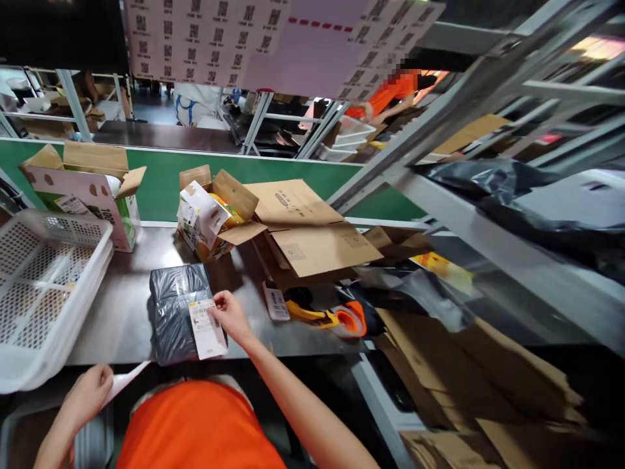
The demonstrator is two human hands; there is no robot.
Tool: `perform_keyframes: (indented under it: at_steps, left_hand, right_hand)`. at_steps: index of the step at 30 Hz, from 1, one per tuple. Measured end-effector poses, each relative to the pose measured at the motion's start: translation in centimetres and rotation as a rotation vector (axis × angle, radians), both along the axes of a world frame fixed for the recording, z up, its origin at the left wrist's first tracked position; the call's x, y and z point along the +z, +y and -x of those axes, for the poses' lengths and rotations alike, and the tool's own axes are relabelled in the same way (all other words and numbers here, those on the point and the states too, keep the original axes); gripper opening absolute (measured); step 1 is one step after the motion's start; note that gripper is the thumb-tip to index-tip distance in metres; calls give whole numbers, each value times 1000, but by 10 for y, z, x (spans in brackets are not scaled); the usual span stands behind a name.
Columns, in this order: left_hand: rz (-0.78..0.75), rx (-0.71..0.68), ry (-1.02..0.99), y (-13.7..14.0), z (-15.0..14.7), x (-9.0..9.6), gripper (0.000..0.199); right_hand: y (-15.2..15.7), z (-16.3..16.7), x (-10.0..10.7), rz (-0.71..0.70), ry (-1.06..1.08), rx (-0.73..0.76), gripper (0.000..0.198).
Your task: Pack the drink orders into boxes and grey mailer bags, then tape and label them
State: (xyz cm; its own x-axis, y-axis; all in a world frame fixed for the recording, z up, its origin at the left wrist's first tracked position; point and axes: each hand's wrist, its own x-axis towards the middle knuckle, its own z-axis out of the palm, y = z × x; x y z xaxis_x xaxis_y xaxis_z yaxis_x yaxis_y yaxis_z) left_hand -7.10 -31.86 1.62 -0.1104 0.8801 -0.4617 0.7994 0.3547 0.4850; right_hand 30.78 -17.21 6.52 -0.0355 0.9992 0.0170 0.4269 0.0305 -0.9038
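Note:
A black plastic-wrapped package (168, 319) lies on the metal table in front of me. A white printed shipping label (208, 335) lies over its right side, and its lower end reaches the package's front edge. My right hand (232, 316) is closed, thumb and fingertips pinched at the label's upper right edge. Off the table's front edge, at lower left, my left hand (90, 391) is closed on a narrow white paper strip (127, 381) that points toward the package. Whether the strip is label backing I cannot tell.
White plastic baskets (92, 273) stand stacked at left. Behind are two open cartons (120, 225) (200, 221) and flattened cardboard (322, 247). An orange tape dispenser (349, 319) sits right of a small white device (276, 301). A metal frame (459, 98) slants overhead; a person in orange (385, 98) works beyond.

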Motion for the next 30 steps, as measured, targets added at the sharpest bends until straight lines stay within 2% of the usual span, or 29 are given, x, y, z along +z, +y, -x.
perform_keyframes:
  at_steps: [3,7,9,10,12,13,15,16,18,21,23,26,27,28,30]
  left_hand:
    - [-27,-1,-69,-7,-4,-7,18]
    - [-5,-51,-169,-12,-13,-17,20]
    - [11,-71,-204,-13,-12,-21,23]
    - [10,-78,-219,-12,-11,-23,24]
    - [2,-94,-244,-10,-7,-24,27]
    - [2,-106,-256,-8,-5,-23,28]
    - [17,-144,-287,-3,-2,-19,30]
    - [30,-168,-312,0,-1,-15,31]
    - [60,-214,-388,6,-1,-7,31]
    - [102,-274,-513,15,-7,9,35]
    - [120,-305,-566,19,-14,20,38]
    - [95,-354,-587,23,-34,34,39]
    - [71,-363,-593,23,-46,37,38]
    - [48,-363,-606,21,-60,39,37]
    - [14,-331,-642,14,-100,38,33]
  right_hand:
    - [7,10,-18,-68,-80,29,20]
    - [-9,17,-35,-185,-181,70,51]
    - [-16,18,-44,-307,-318,67,61]
    - [-18,18,-48,-393,-416,116,59]
    - [-15,18,-53,-553,-622,317,51]
    - [-12,18,-53,-588,-702,421,46]
    - [-4,20,-50,-548,-797,538,52]
    - [0,23,-46,-499,-838,531,61]
    - [0,28,-40,-394,-901,460,73]
    - [-22,35,-35,-261,-920,338,70]
    - [-53,33,-36,-203,-888,298,66]
    - [-116,16,-42,-126,-798,313,67]
    - [-139,7,-45,-90,-732,324,62]
    - [-161,-2,-49,-43,-627,334,55]
    - [-200,-21,-61,63,-272,314,48]
